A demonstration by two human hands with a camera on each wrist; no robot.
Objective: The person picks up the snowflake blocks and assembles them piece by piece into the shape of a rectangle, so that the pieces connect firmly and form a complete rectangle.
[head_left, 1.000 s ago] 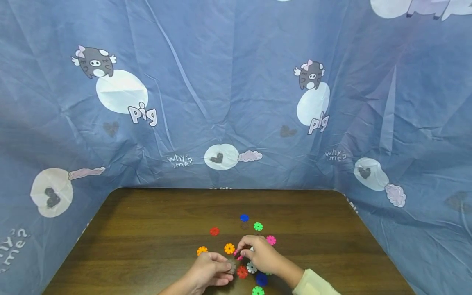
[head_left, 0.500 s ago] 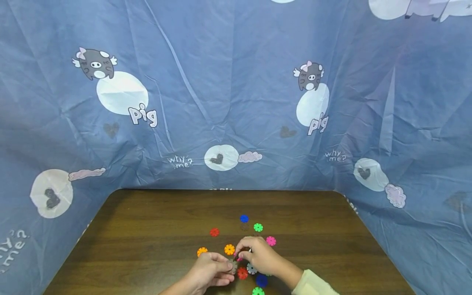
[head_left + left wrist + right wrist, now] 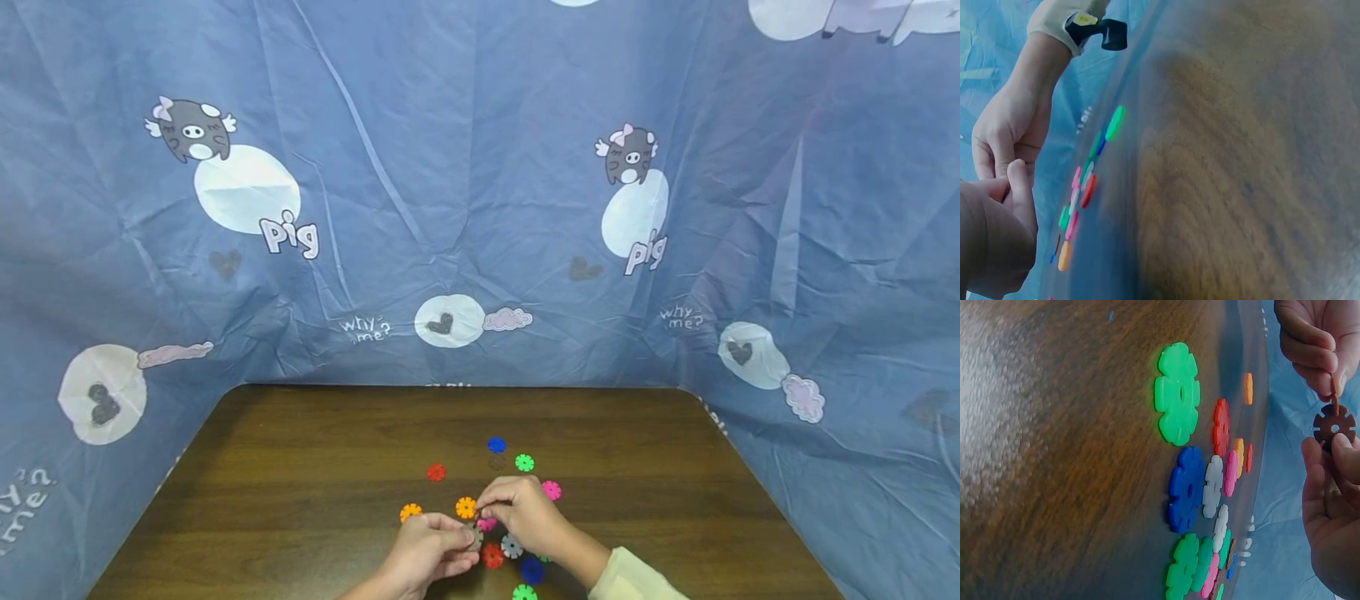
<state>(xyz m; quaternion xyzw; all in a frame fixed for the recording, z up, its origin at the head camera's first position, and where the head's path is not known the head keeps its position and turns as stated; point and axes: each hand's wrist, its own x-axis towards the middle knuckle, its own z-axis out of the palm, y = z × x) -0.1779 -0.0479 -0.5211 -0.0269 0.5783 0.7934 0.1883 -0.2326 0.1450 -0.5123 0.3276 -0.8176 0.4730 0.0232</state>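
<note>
My left hand (image 3: 431,552) pinches a brown flower-shaped disc (image 3: 476,538) between thumb and fingers. With thumb and fingertips, my right hand (image 3: 527,515) grips a second brown notched disc (image 3: 1335,427). In the right wrist view the two discs meet at right angles at their rims, the left hand's disc (image 3: 1335,395) showing edge-on. Fingers cover most of both pieces in the left wrist view, where the left hand (image 3: 997,231) and right hand (image 3: 1016,125) come together. Beneath the hands lie a pink disc (image 3: 487,524), a red disc (image 3: 492,556) and a white disc (image 3: 512,546).
More notched discs lie flat on the brown wooden table (image 3: 300,467): orange (image 3: 466,507), another orange (image 3: 410,512), red (image 3: 436,472), blue (image 3: 497,445), green (image 3: 524,462), pink (image 3: 551,490). Nearer are a dark blue disc (image 3: 532,571) and a green one (image 3: 525,592). A blue printed curtain (image 3: 465,208) surrounds the table.
My right hand has brought its brown disc against the one in the left hand and shifted its fingers slightly. More of the pink disc below now shows. The left hand has barely moved.
</note>
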